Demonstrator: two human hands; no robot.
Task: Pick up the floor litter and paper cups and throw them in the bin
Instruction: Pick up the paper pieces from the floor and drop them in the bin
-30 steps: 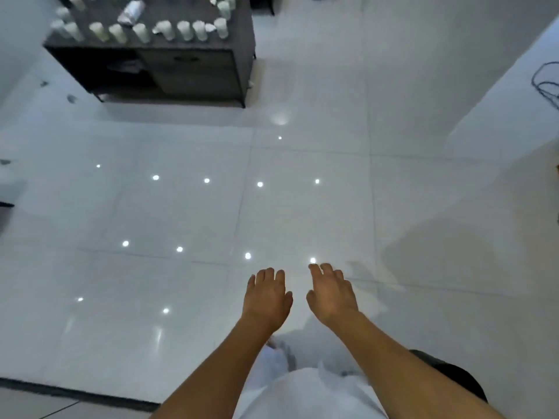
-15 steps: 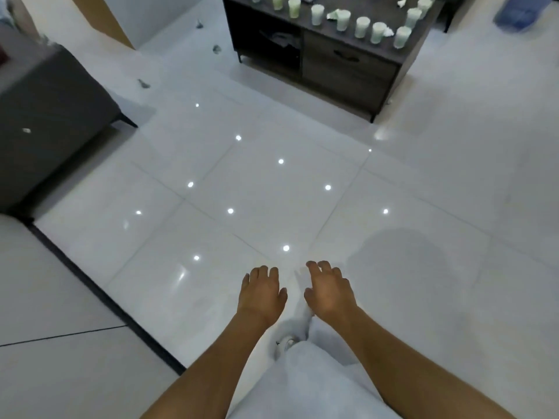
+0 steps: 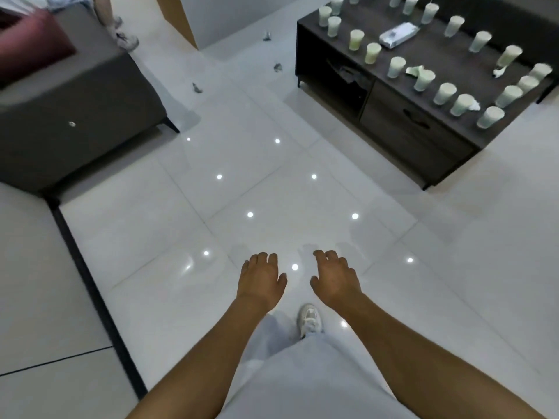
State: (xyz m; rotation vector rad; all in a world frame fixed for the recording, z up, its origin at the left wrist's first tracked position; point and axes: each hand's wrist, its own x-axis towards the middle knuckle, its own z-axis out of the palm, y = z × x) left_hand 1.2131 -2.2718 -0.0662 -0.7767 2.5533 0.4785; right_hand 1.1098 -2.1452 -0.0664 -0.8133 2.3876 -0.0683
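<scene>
Both hands, left (image 3: 260,278) and right (image 3: 335,279), loose, empty; crumpled grey paper scraps (image 3: 197,87) ahead on glossy white tiled floor (image 3: 272,192).

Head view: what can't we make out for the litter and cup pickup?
- Bin: none in the head view.
- Floor litter: three scraps, too small to identify.
- Paper cups: contents unreadable; the row is cut off by the top edge.
- Cabinet shelf: contents lost in shadow.
</scene>
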